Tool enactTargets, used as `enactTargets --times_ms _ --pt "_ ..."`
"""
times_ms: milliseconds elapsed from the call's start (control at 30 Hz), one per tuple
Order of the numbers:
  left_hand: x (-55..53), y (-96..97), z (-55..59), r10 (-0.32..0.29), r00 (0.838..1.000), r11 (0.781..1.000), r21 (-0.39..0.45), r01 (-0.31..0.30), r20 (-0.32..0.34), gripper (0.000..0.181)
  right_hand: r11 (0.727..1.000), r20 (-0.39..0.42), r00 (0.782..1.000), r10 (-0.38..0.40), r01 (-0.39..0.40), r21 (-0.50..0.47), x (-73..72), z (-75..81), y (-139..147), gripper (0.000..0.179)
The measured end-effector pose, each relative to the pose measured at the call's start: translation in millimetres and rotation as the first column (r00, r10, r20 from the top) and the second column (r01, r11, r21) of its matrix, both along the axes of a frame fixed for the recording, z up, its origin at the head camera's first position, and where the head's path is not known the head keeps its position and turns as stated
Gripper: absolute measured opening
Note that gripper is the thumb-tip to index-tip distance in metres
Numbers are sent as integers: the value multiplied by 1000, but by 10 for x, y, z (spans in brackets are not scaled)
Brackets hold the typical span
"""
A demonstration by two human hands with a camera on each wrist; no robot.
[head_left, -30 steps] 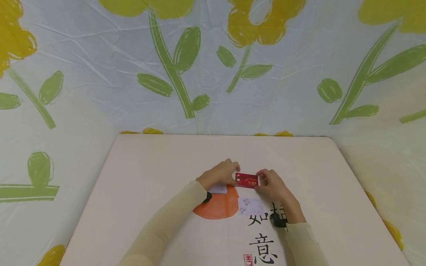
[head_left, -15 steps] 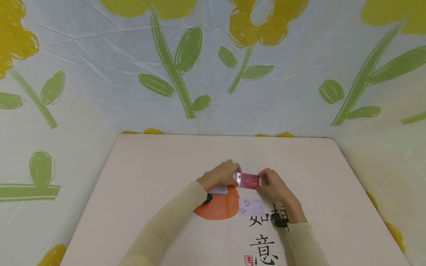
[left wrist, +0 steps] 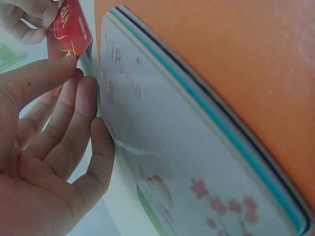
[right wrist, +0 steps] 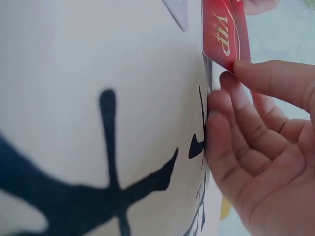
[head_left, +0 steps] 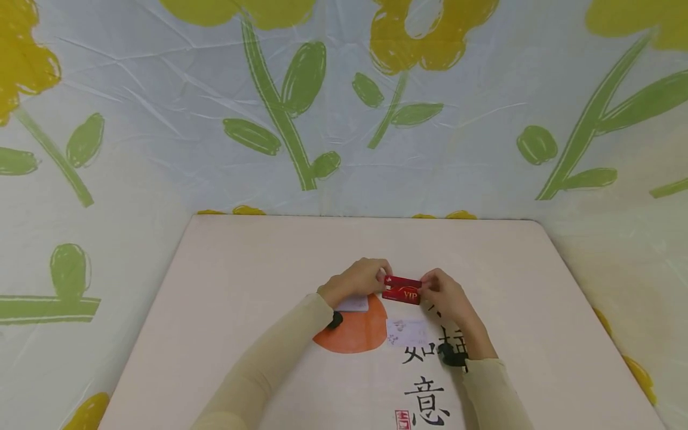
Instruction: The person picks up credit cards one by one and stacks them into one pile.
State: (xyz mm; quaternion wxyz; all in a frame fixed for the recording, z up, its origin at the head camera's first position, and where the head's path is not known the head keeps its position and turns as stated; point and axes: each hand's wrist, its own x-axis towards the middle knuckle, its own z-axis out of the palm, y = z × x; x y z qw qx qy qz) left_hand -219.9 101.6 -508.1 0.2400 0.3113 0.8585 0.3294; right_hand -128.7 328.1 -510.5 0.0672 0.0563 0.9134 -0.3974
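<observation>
A red card [head_left: 401,290] with gold "VIP" lettering is stretched between my two hands, a little tilted. At its left end my left hand [head_left: 359,280] pinches it between thumb and fingertips; the left wrist view shows the thumb on its face. My right hand [head_left: 447,297] pinches the opposite end, and in the right wrist view that thumb [right wrist: 268,73] lies at the card's corner. Beside the left hand lies a stack of cards [left wrist: 162,118], its top one pale with "VIP CARD" and pink blossoms. Another pale flowered card [head_left: 407,333] lies flat nearer me.
The pale table mat [head_left: 258,263] carries a printed orange disc [head_left: 355,334] and black brush characters [head_left: 424,401]. A white cloth [head_left: 344,167] with yellow flowers surrounds the table at the back and sides.
The red card's tilt has changed; a glare crossed it half a second ago and is gone now. My right hand has shifted slightly up and away from me, fingers still on the card's end.
</observation>
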Motion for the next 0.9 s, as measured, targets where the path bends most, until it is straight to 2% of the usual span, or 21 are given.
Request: enactTargets --times_ms 167,400,500,733,900 --pt "-14 -16 -20 50 998 996 74 -53 34 23 999 -47 999 -4 3 -33 3 8 -1 16" --pt "-36 -82 -70 120 991 977 172 -129 61 25 990 -78 996 -33 23 -137 -6 30 -32 15" --pt "-39 -153 -74 156 984 965 198 -170 84 26 985 -78 996 -50 36 -166 -31 50 -99 16" --pt "-7 -326 -3 225 961 932 251 -260 160 28 973 -57 993 -101 87 -212 -114 98 -272 20" --pt "26 -440 -20 279 947 915 254 -313 161 25 960 -50 991 -123 105 -261 -145 110 -385 20"
